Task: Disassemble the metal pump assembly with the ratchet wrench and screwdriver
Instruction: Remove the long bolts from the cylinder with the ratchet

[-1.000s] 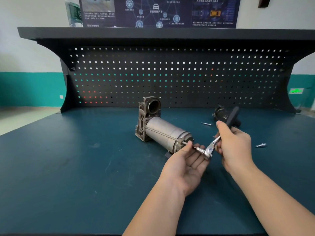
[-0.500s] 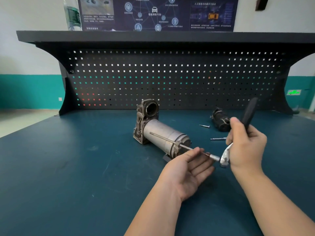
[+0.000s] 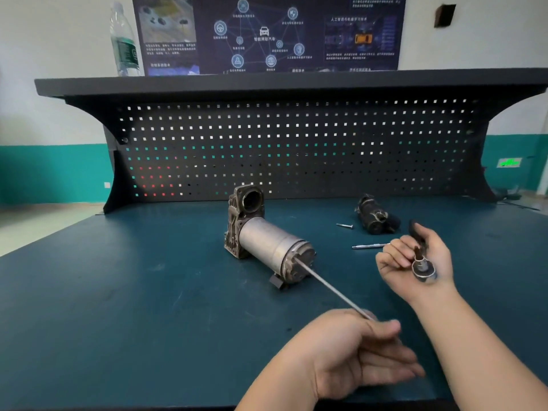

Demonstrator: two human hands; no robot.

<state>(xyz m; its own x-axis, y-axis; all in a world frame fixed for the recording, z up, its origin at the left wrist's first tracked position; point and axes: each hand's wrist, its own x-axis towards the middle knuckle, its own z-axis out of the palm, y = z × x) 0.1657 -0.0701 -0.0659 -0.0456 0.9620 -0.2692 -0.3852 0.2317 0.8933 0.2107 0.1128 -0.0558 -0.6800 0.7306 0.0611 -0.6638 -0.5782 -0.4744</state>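
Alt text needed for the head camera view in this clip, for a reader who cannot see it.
A left hand pinches the end of a long bolt drawn partly out of a metal pump lying on a blue workbench. The right hand holds a ratchet wrench off to the side. Two loose bolts and a dark part lie behind.

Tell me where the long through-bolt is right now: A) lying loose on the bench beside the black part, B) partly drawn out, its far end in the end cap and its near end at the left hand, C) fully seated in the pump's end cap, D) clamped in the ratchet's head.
B: the long through-bolt runs from the pump end cap to the left hand; the right hand holds the ratchet apart from it.
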